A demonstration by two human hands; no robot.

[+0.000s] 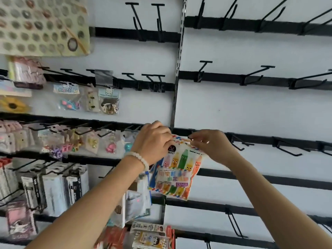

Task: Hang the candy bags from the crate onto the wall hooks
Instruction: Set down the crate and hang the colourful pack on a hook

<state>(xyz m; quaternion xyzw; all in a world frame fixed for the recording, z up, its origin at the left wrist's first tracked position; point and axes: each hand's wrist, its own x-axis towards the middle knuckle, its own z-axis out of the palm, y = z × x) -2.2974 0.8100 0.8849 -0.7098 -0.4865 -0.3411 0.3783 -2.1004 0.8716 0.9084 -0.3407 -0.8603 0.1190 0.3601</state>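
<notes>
A colourful candy bag (177, 174) printed with cartoon pencils hangs from both my hands against the white wall. My left hand (154, 143), with a white bead bracelet at the wrist, pinches the bag's top left corner. My right hand (212, 144) pinches the top right edge, right at the tip of a black wall hook (190, 137) on the middle rail. More bags of the same kind show behind this one. The crate is out of view.
Empty black hooks (287, 149) line the rails to the right and above (251, 76). The left side is packed with hanging trinket packs (93, 141) and boxed goods (53, 187). More packets (152, 234) hang at the bottom centre.
</notes>
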